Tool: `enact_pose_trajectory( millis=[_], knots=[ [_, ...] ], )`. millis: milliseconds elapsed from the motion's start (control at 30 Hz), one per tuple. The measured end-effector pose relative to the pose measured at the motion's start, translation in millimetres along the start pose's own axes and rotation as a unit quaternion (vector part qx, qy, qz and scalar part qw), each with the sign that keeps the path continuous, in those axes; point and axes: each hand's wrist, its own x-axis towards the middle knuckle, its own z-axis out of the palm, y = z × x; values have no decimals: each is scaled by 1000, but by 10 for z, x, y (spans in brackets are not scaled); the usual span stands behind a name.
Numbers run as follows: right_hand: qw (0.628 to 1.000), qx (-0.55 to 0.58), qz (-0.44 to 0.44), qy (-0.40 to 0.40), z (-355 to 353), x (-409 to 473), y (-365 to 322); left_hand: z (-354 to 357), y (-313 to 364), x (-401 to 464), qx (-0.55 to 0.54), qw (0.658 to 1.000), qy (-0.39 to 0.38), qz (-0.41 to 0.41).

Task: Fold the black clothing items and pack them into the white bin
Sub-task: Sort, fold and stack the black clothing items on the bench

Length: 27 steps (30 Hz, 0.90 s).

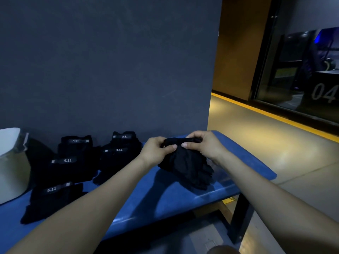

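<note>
Fingers (pixel 174 146) curled — pinching black garment (pixel 187 167)

From my remote seat I see a dim room. A dark grey wall (pixel 110 61) fills the left and centre, ending in a vertical corner on the right. Against it stands a bench with a blue padded top (pixel 165 197) and a dark metal leg (pixel 240 217) under its right end. Past that end, a smooth tan floor (pixel 275 153) catches a soft glare. A yellow stripe (pixel 275 117) runs along the floor's far edge. Beyond it rise an orange-brown wall panel (pixel 236 52) and a large glass window (pixel 302 61) bearing the white digits "04" (pixel 323 93).
</note>
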Motion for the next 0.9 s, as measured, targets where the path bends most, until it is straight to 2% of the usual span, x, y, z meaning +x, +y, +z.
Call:
enact_pose_trajectory(
  millis=[100,167,267,333,400,500,600,733,767,833,867,900],
  knots=[
    [998,37,49,10,-52,-87,138,48,-65,-49,-111,993,16,-40],
    [990,17,137,14,-66,-148,284,61,-108,-67,-163,984,32,-66],
    [955,45,293,-9,-18,-204,450,70,-141,-101,-192,976,46,-90],
    [936,105,336,-24,22,-217,483,94,-145,-119,-208,972,48,-99],
    [932,157,325,-18,66,-206,466,118,-146,-119,-220,968,49,-108],
    [951,157,254,83,116,-99,472,121,-175,-92,-198,970,44,-136],
    [972,16,166,167,83,42,522,105,-222,-73,-157,967,19,-202],
    [977,-115,111,139,80,176,676,135,-271,-140,-141,947,-41,-284],
    [977,-138,107,124,102,192,728,136,-281,-154,-109,948,-57,-294],
    [971,-182,102,116,129,204,798,116,-332,-130,46,962,-52,-265],
    [965,-209,90,131,122,210,814,97,-359,-104,147,966,-14,-213],
    [956,-241,69,154,108,205,809,85,-393,-66,227,965,37,-128]
  ],
)
